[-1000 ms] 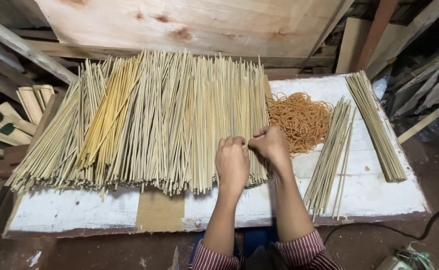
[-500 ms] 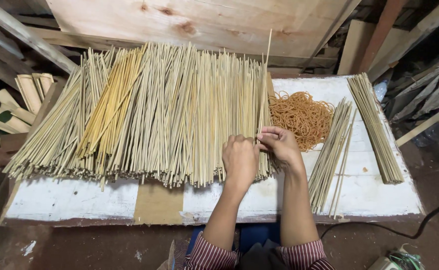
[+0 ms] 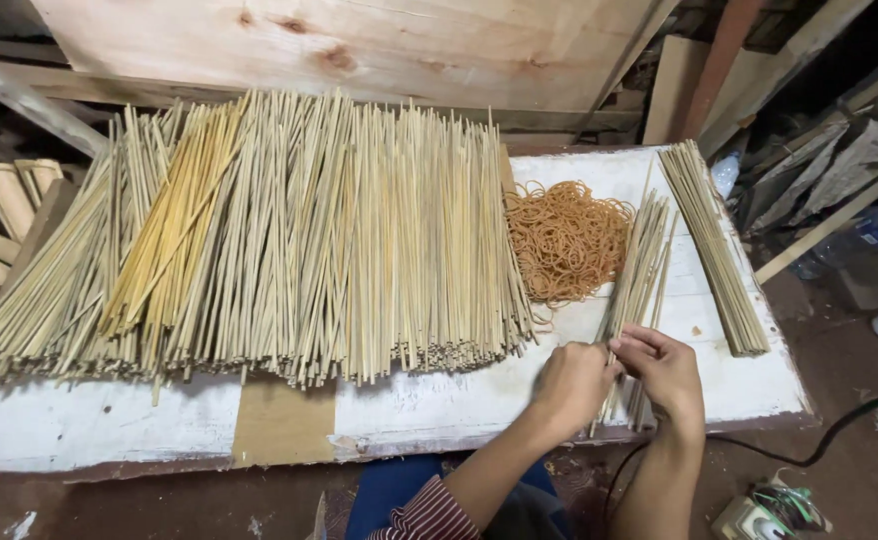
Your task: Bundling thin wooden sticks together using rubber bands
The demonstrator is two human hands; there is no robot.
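Item: small bundle of bamboo sticks [image 3: 639, 275]. Thin, pale, straight, all alike in length. We find them gathered loosely, lying flat and slightly fanned on the white worktop [image 3: 109, 430], between the rubber-band heap and the tidier bundle at the right, their near ends reaching the front edge.

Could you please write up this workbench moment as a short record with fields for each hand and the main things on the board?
Left hand: closed on the near end of the small stick bundle
Right hand: pinching the same bundle beside the left
Large stick pile: spread across the left of the white board
Rubber bands: orange heap between pile and small bundle
Tied bundle: lying apart at the right edge
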